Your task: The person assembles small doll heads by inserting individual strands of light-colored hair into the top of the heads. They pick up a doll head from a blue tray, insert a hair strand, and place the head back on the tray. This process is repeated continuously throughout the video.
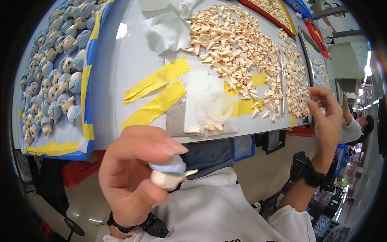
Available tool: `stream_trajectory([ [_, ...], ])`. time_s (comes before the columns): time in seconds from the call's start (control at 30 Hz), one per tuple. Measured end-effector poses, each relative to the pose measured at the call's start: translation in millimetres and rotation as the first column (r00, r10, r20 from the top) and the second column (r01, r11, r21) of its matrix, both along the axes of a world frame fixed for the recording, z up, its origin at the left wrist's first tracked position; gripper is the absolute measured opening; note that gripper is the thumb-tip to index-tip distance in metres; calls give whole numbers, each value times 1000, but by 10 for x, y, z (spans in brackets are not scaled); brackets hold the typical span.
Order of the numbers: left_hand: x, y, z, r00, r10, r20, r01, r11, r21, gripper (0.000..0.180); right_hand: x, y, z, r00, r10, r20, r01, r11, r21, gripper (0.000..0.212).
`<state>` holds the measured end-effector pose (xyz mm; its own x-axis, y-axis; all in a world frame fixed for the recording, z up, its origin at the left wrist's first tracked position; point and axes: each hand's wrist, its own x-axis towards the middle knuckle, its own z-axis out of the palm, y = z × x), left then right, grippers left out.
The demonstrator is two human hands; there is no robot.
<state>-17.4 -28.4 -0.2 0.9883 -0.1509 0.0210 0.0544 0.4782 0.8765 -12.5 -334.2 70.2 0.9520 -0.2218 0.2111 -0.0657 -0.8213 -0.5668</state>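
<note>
My left hand pinches a small doll head between thumb and fingers, above my lap. The head has light blue hair on top and a cream lower part, with one pointed ear-like piece sticking out on its right. Its face cannot be made out. On the far right, my right hand hovers by the edge of a spread of small cream pointed pieces, many red-tipped. Its fingers are curled, with a gap between thumb and index finger, and nothing plainly visible in them.
A blue-rimmed tray of blue-haired doll heads stands at left. Yellow tape strips, a clear round dish and crumpled white plastic lie on the table. A metal strip divides the pieces. Another person sits at far right.
</note>
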Motion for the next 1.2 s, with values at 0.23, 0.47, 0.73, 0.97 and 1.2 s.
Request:
stream_trajectory([
  [0.23, -25, -169, 146, 998, 52, -32, -51, 999, 15, 46, 129, -153, -213, 996, 40, -84, -61, 960, -274, 19],
  [0.47, -12, -130, 100, 1000, 3, 2, -3, 1000, 20, 44, 143, -211, -211, 998, 14, -65, -34, 950, -310, 8],
  [0.73, -5, -207, 95, 998, -39, 42, 37, 998, 45, 42, 71, -258, -161, 993, -64, 95, 38, 965, 261, 5],
  [0.97, -5, -129, 71, 999, -43, -3, 43, 998, 54, 41, -60, -4, -33, 998, -52, 39, 37, 947, 318, 19],
  [1.2, -9, -80, 118, 991, -91, -94, 87, 995, -38, 49, -117, 248, -40, 998, 54, 12, -50, 802, 596, 15],
])
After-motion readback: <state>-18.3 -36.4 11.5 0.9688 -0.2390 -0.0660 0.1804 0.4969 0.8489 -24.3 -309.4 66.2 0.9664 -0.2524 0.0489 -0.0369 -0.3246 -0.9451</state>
